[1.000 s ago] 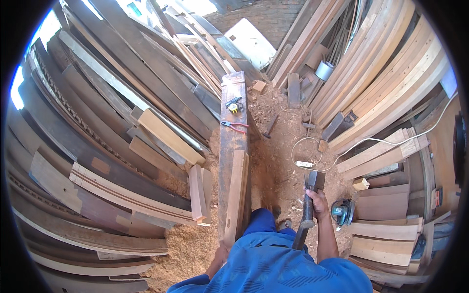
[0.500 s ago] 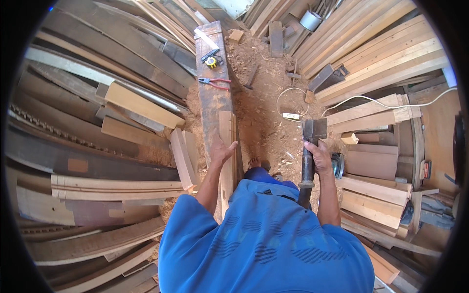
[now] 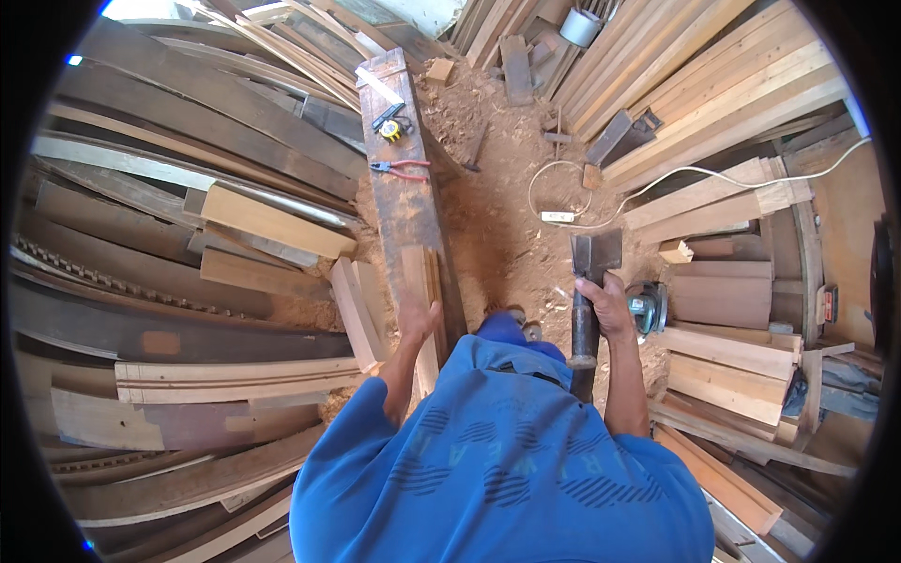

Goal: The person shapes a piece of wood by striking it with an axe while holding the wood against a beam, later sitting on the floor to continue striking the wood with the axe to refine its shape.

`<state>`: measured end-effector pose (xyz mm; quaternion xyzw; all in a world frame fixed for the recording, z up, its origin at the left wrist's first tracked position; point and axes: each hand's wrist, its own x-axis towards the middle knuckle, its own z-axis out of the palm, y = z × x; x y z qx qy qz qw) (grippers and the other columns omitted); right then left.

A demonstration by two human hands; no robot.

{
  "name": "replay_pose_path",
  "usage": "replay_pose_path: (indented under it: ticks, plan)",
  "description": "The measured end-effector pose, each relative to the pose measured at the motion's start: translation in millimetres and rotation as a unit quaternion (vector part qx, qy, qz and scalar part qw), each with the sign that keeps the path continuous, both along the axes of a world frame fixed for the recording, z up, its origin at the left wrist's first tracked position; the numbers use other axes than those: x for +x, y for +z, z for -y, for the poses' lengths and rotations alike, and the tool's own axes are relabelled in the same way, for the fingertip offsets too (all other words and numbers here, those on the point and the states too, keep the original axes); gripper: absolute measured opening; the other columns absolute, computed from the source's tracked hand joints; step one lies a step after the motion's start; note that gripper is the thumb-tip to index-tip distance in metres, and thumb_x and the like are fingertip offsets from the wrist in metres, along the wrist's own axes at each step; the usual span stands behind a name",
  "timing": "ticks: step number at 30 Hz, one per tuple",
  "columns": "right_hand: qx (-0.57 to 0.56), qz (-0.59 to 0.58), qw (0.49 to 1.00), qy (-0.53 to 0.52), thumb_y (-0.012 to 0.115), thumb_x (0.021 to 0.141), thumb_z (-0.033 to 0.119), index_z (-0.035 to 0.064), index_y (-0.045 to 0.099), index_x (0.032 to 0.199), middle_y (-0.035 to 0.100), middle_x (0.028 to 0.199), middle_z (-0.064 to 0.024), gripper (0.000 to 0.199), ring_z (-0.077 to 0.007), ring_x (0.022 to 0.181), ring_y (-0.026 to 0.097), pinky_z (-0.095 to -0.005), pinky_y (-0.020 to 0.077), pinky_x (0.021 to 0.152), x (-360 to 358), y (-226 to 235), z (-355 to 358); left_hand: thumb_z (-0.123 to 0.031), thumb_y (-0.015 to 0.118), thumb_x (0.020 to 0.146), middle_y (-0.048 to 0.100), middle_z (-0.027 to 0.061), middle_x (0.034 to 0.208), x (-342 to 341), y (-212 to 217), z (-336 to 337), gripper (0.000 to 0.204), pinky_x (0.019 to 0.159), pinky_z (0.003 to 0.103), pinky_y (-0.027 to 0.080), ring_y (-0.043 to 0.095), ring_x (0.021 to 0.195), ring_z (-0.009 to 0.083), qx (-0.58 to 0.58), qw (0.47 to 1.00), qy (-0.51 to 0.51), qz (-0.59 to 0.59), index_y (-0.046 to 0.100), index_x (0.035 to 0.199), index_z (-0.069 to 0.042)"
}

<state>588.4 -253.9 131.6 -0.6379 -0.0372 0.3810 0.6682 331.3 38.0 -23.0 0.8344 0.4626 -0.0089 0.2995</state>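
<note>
My right hand [image 3: 608, 305] is closed round the thick dark handle of a hatchet-like tool [image 3: 595, 250]. The tool's broad, dark rectangular head points away from me and its handle runs back toward my waist. My left hand [image 3: 419, 317] lies over light wooden strips [image 3: 418, 266] on a worn wooden bench [image 3: 408, 208], its thumb along their right side and its fingers seemingly round them. Farther up the bench are red-handled pliers [image 3: 400, 170], a yellow tape measure [image 3: 391, 130] and a pale steel square [image 3: 379, 86] with a dark stock.
Stacked boards [image 3: 188, 305] crowd the left, and planks [image 3: 727, 80] fill the right. A green power tool [image 3: 646, 308] sits beside my right hand. A white cable [image 3: 694, 171] with a socket [image 3: 557, 217] lies over the sawdust floor. A hammer [image 3: 477, 147] rests near the bench.
My left hand has come down and closer onto the wooden strips, its spread fingers drawn in. The hatchet-like tool in my right hand has shifted slightly left. The view has tilted a little.
</note>
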Motion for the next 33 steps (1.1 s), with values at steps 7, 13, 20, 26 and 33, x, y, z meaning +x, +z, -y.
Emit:
replay_pose_path:
  ticks: [7, 13, 20, 26, 33]
  plan:
    - [0.031, -0.033, 0.997, 0.061, 0.075, 0.086, 0.024, 0.0021, 0.065, 0.093, 0.065, 0.076, -0.0041, 0.026, -0.0114, 0.062, 0.061, -0.0274, 0.0503, 0.057, -18, 0, -26, -0.037, 0.070, 0.079, 0.046, 0.0385, 0.139, -9, -35, -10, 0.102, 0.107, 0.046, 0.044, 0.052, 0.127, 0.0474, 0.129, 0.986, -0.026, -0.100, 0.018, 0.148, 0.017]
    - [0.060, -0.059, 0.989, 0.124, 0.075, 0.086, 0.025, 0.0023, 0.066, 0.093, 0.066, 0.078, -0.0035, 0.025, -0.0102, 0.068, 0.061, -0.0279, 0.0503, 0.062, -37, -2, -56, -0.043, 0.064, 0.085, 0.053, 0.0438, 0.123, -4, -14, -41, 0.101, 0.099, 0.047, 0.049, 0.057, 0.117, 0.0497, -0.090, 0.968, -0.097, -0.213, 0.016, 0.138, 0.028]
    - [0.063, -0.013, 0.993, 0.101, 0.076, 0.084, 0.026, 0.0008, 0.065, 0.100, 0.066, 0.080, -0.0051, 0.032, -0.0135, 0.071, 0.063, -0.0306, 0.0525, 0.067, -71, -28, -82, -0.056, 0.053, 0.093, 0.059, 0.0461, 0.107, -24, -53, -51, 0.093, 0.099, 0.048, 0.047, 0.059, 0.112, 0.0534, -0.052, 0.962, -0.191, -0.185, 0.033, 0.122, 0.031]
    - [0.079, -0.048, 0.993, 0.069, 0.076, 0.088, 0.033, 0.0020, 0.061, 0.109, 0.065, 0.087, -0.0048, 0.041, -0.0128, 0.075, 0.065, -0.0284, 0.0536, 0.067, -86, -11, -80, -0.058, 0.051, 0.094, 0.060, 0.0415, 0.118, -7, -41, -57, 0.106, 0.104, 0.045, 0.045, 0.059, 0.115, 0.0507, -0.167, 0.960, -0.167, -0.150, 0.010, 0.139, 0.028]
    - [0.055, -0.049, 0.994, 0.080, 0.075, 0.090, 0.034, 0.0023, 0.061, 0.115, 0.066, 0.096, -0.0056, 0.043, -0.0128, 0.083, 0.066, -0.0281, 0.0544, 0.069, -108, -2, -92, -0.022, 0.079, 0.072, 0.029, 0.0317, 0.154, 12, 136, 13, 0.093, 0.119, 0.056, 0.022, 0.026, 0.144, 0.0498, 0.057, 0.870, -0.350, 0.341, 0.033, 0.150, -0.001]
